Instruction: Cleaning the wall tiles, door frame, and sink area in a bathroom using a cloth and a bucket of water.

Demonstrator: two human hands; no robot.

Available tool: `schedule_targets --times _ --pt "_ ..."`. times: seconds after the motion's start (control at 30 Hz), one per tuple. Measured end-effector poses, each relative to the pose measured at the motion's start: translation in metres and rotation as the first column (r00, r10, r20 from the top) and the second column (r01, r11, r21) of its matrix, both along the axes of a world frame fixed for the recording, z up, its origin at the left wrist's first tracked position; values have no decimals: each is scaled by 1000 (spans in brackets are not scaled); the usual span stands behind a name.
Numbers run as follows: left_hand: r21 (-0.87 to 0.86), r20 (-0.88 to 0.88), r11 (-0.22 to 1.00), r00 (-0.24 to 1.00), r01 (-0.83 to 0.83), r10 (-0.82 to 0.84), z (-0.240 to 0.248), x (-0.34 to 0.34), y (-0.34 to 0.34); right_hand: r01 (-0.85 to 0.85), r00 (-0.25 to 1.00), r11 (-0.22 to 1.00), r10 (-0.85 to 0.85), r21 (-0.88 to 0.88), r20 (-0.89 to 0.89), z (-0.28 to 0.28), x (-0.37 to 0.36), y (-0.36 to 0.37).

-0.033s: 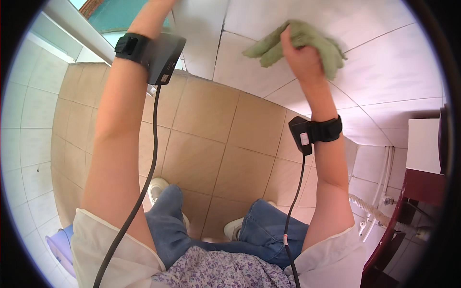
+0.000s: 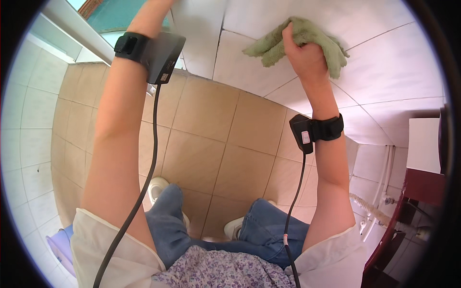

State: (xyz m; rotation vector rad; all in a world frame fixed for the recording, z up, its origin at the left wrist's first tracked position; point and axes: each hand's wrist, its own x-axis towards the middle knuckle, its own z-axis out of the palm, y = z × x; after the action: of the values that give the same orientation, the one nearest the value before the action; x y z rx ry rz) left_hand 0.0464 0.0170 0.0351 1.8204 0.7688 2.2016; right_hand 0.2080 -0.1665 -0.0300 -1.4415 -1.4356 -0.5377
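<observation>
My right hand (image 2: 303, 54) is raised against the white tiled wall (image 2: 384, 72) and grips a green cloth (image 2: 317, 39), which lies bunched flat on the tiles. My left arm reaches up beside it. Only the heel of my left hand (image 2: 156, 10) shows at the top edge, past a black wrist band with a box-shaped device (image 2: 161, 56); its fingers are cut off by the frame. A smaller black device (image 2: 305, 134) is strapped to my right wrist. A black cable hangs down from each device.
Tan floor tiles (image 2: 211, 144) lie below, with my blue jeans and white shoes (image 2: 156, 188) on them. A dark red cabinet (image 2: 413, 192) and white pipes (image 2: 379, 192) stand at the right. A window frame (image 2: 77, 33) sits at the upper left, a lilac object (image 2: 60, 247) at the lower left.
</observation>
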Motion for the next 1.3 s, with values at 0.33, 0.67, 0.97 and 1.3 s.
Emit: schedule_targets --times 0.33,0.67,0.97,1.3 --pt "-79 -25 994 996 78 -81 2 0 -7 212 941 908 -90 -361 326 -71 -11 -9" --pt "45 -21 999 1000 17 -16 -1 -10 6 91 995 957 -76 -275 65 -62 77 -94" --pt "-7 -9 1000 1000 2 -2 -13 -5 20 299 948 951 -287 -73 138 -3 71 -99" --pt "-118 -39 993 999 20 -25 -8 -1 12 478 778 810 -210 -341 593 -51 91 -118"
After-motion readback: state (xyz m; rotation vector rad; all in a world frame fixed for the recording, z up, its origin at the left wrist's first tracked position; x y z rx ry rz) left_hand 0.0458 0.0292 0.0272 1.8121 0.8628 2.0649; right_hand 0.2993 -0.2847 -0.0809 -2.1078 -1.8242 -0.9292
